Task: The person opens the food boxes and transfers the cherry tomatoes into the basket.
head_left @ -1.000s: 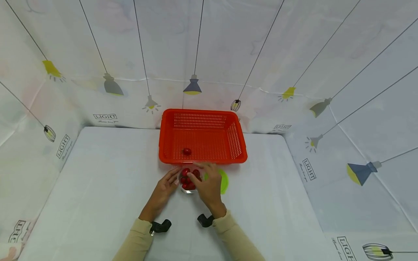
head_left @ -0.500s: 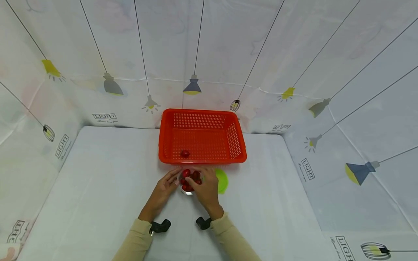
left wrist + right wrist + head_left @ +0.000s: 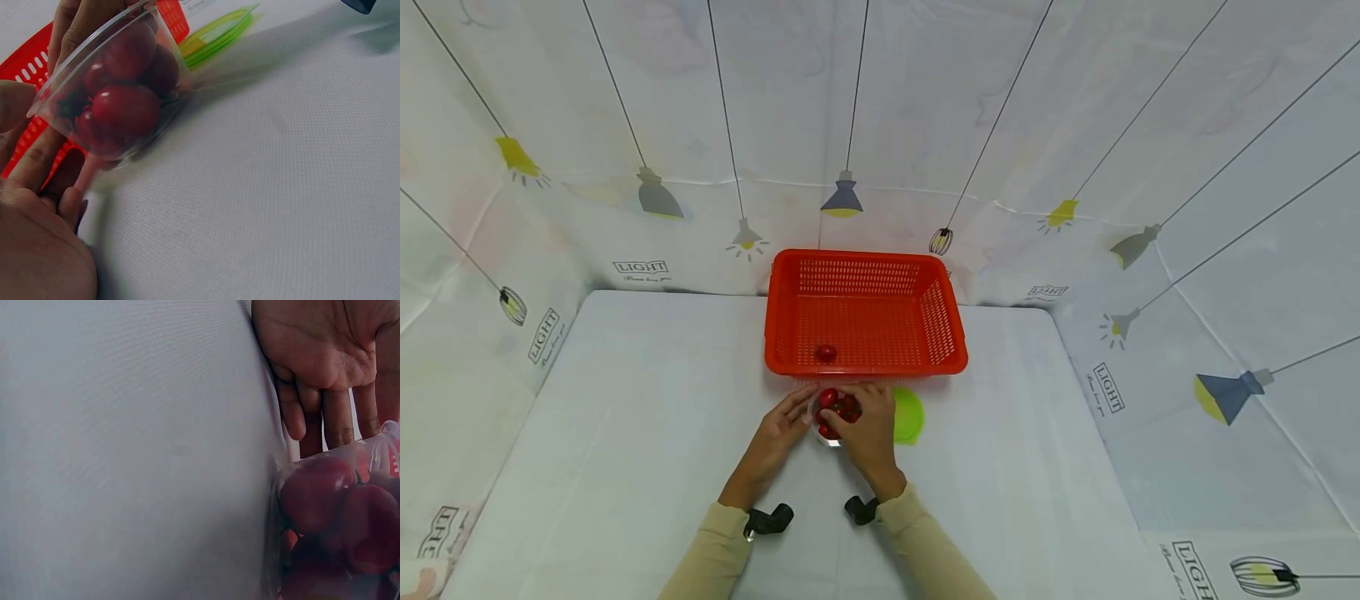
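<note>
Left hand (image 3: 778, 425): fingers straight against cup (image 3: 833, 442) | cup: beside basket (image 3: 865, 372), tomatoes (image 3: 126, 109) inside | basket: far, 1 tomato (image 3: 826, 353) | right hand (image 3: 871, 425): over cup, pinching can't be told | lid (image 3: 911, 417): right | likely handling tomatoes; next calls for gentle grip, steady cup

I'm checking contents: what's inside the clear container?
Several red fruits show inside the clear container; the right hand partly covers its opening, so I cannot count them all.

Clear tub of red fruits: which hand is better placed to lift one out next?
The right hand, I'd judge. In the head view its thumb reaches over the red fruits, while the left hand is at the left side of the clear tub, seemingly better suited to steadying it.
</note>
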Demonstrator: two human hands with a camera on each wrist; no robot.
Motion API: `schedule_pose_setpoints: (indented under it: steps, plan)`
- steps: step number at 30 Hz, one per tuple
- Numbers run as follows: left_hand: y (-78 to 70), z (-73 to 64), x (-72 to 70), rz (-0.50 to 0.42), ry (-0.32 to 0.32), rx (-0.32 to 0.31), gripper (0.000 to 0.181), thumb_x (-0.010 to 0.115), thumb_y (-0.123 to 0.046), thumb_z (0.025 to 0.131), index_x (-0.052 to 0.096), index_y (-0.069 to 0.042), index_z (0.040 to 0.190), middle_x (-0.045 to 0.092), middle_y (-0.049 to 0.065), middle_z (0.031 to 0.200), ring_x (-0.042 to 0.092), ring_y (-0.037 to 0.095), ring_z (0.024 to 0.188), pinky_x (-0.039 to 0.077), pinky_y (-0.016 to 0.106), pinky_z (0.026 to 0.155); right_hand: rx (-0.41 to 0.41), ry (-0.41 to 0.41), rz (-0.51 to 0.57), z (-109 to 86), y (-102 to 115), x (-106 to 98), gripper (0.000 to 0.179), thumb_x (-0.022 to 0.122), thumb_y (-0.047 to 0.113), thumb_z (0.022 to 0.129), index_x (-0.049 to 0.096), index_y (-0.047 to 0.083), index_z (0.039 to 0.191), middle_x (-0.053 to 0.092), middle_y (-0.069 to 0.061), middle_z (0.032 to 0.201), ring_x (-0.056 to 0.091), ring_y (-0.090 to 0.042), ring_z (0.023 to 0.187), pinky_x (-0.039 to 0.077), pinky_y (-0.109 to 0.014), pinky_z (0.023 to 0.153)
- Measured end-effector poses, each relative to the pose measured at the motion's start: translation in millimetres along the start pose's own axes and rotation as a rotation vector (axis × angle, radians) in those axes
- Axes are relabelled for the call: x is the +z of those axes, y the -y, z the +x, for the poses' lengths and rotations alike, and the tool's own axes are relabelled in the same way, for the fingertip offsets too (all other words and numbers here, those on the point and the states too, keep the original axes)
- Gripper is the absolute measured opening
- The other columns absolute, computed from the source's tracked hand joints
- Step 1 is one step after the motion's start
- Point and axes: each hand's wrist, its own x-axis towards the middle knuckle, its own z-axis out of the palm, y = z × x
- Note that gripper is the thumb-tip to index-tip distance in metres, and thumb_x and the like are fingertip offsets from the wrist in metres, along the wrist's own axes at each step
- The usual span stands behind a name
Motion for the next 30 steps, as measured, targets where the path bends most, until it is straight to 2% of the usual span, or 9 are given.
schedule_pose_setpoints:
  steps: [8,21,30]
  plan:
    - [-2.0,0.3,1.1,0.008,-0.013,-0.022,0.053,0.056,-0.019,0.112,0.042,-0.023,0.163,0.04,0.001,0.171,0.034,0.027,0.16,0.039,0.013,0.116,-0.013,0.034,-0.047,4.7,2.3,2.3,0.046,0.099,0.028,0.075,0.081,0.015,0.115,0.079,-0.007,0.118,0.058,-0.028,0.12,0.046,-0.052,0.106]
    - [-1.6,0.2,1.8,-0.008,-0.022,-0.039,0.052,0.055,-0.016,0.112,0.043,-0.022,0.162,0.042,0.003,0.17,0.035,0.028,0.16,0.04,0.012,0.115,-0.01,0.033,-0.131,8.5,8.8,3.4,0.041,0.099,0.024,0.073,0.079,0.016,0.108,0.08,-0.003,0.109,0.061,-0.028,0.112,0.049,-0.05,0.099]
    - [-2.6,0.2,1.9,-0.018,-0.023,-0.036,0.052,0.055,-0.014,0.112,0.043,-0.022,0.162,0.041,0.002,0.17,0.035,0.026,0.16,0.041,0.013,0.116,-0.014,0.01,-0.1,8.4,9.6,2.8,0.037,0.096,0.024,0.075,0.079,0.017,0.107,0.079,-0.002,0.108,0.059,-0.027,0.115,0.048,-0.05,0.098]
